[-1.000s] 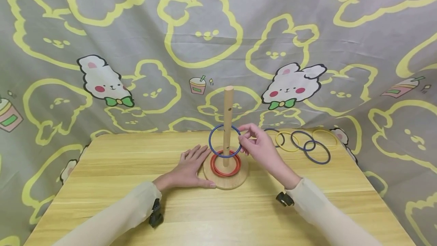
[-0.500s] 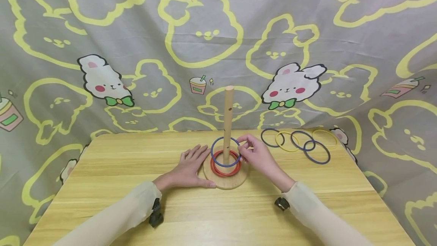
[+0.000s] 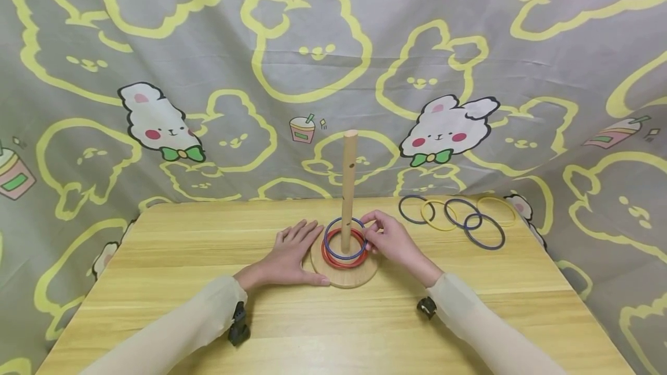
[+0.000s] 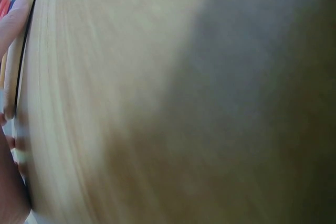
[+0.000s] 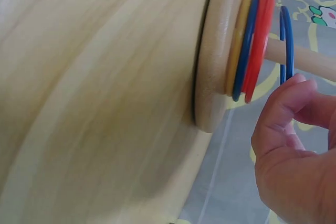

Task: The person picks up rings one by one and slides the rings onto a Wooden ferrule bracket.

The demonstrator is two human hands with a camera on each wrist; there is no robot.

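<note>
A wooden peg (image 3: 348,184) stands upright on a round wooden base (image 3: 345,280). My right hand (image 3: 393,243) pinches the right side of a thin blue ring (image 3: 345,257) between thumb and fingers. That ring encircles the peg, low down, a short gap above the stacked rings as the right wrist view shows. Red rings (image 5: 260,45) top the stack, with a blue ring (image 5: 245,51) and a yellow ring (image 5: 236,51) beneath them against the base. Spread flat at the base's left side, my left hand (image 3: 289,256) has its thumb along the front rim.
Several loose rings lie at the back right of the wooden table (image 3: 198,242), partly overlapping, among them a dark blue ring (image 3: 484,248) and a yellow ring (image 3: 439,230). Behind the table hangs a grey patterned curtain (image 3: 312,77).
My right hand has lowered the blue ring along the peg, from well above the red rings to just over them. The left hand has stayed in place.
</note>
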